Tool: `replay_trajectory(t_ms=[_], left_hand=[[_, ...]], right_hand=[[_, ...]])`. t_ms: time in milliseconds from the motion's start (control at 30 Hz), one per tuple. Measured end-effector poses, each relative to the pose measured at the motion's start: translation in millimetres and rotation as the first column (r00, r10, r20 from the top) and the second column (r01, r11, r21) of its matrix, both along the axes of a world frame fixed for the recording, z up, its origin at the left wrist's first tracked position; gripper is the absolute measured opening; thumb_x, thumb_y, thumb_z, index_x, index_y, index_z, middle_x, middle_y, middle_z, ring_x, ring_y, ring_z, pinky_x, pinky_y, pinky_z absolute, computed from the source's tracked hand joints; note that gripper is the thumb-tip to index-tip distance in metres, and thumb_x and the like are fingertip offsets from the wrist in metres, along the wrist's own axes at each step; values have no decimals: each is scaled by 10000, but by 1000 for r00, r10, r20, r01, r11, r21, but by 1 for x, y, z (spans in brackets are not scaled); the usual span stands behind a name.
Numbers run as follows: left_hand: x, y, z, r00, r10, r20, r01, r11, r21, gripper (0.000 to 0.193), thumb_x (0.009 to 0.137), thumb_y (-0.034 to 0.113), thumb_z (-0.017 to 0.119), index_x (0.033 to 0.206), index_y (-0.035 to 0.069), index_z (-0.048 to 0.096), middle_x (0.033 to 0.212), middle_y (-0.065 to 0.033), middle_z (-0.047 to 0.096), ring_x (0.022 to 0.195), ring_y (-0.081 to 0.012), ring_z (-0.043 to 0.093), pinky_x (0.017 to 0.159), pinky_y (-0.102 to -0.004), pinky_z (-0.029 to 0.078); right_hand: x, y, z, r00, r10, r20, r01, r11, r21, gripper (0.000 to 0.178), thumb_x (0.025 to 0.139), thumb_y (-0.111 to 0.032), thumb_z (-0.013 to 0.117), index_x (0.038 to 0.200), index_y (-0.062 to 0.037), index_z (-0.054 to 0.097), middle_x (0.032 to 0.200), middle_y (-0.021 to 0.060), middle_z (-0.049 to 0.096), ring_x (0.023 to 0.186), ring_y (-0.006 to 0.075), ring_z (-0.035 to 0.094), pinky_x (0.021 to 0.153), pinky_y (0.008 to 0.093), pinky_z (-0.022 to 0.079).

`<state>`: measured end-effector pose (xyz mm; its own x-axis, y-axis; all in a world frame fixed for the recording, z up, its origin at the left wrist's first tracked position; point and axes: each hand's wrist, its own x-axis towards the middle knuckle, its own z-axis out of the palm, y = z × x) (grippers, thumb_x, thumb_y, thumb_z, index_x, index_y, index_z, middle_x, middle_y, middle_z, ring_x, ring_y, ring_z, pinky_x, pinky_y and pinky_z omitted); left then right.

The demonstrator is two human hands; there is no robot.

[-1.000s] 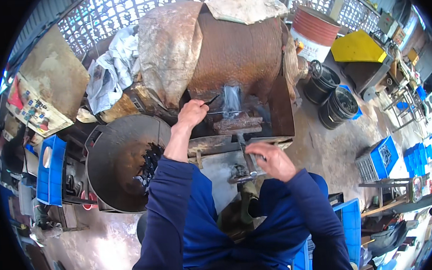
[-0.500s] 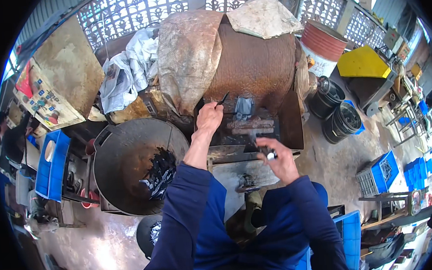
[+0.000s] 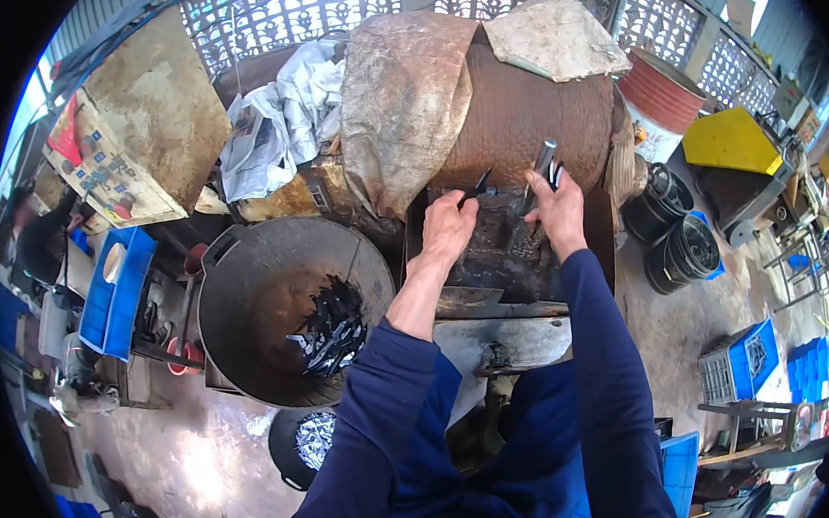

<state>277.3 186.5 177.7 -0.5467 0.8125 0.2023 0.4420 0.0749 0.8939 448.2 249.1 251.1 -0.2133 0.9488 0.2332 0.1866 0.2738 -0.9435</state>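
My left hand (image 3: 447, 228) is closed on a slim dark strip (image 3: 483, 180) that points up and away from the fingers. Over the back of the dark metal work tray (image 3: 492, 278), my right hand (image 3: 560, 210) grips a greyish metal rod (image 3: 543, 156) with a shiny end. A second dark, shiny-edged piece shows beside the rod at the right fingers; I cannot make out its kind. Both hands are a short way apart, in front of a rusty brown drum (image 3: 538, 109). Under them lies a dark, worn block, partly hidden by the right hand.
A large round pan (image 3: 237, 313) at left holds a heap of dark strips (image 3: 332, 335). Below it stands a black bucket (image 3: 282, 447) of shiny metal pieces. Black buckets (image 3: 680, 252), a red-and-white barrel (image 3: 661, 97) and a blue crate (image 3: 753, 357) are at right. Someone in dark clothing is at far left.
My right hand has moved up and away, from the tray's near edge to its back beside the drum, carrying the rod. My left hand still holds the strip. The view has shifted slightly left.
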Motion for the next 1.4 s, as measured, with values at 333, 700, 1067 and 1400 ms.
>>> replay_trajectory(t_ms=[333, 700, 1067, 1400], left_hand=[[18, -1, 19, 993, -97, 71, 98, 995, -10, 286, 942, 273, 605, 963, -5, 666, 770, -147, 648, 735, -251, 607, 673, -371, 480], [25, 6, 15, 989, -143, 45, 146, 984, -101, 319, 925, 335, 622, 1011, 35, 686, 870, -250, 682, 861, -435, 660, 746, -466, 513], [28, 10, 4, 992, -123, -15, 122, 991, -54, 300, 925, 284, 630, 896, -10, 678, 663, -99, 613, 604, -166, 538, 608, -340, 450], [28, 9, 7, 991, -134, -24, 134, 991, -20, 306, 919, 295, 637, 892, -8, 678, 657, -111, 613, 597, -181, 542, 605, -346, 450]], right_hand=[[-19, 43, -11, 998, -44, -34, 43, 999, -4, 309, 934, -250, 690, 1112, -2, 642, 835, 33, 604, 525, 113, 575, 422, 269, 508], [-21, 49, -15, 998, -29, -53, 31, 999, 34, 279, 935, -247, 688, 1041, 6, 639, 797, 35, 594, 528, 120, 580, 426, 276, 504], [-20, 49, -16, 998, -59, 6, 58, 997, 45, 315, 936, -268, 689, 1076, 11, 648, 859, 45, 653, 579, 119, 610, 439, 268, 513], [-22, 52, -20, 999, -48, -17, 48, 997, 53, 317, 943, -274, 681, 1093, 4, 651, 895, 35, 675, 614, 110, 610, 445, 266, 525]])
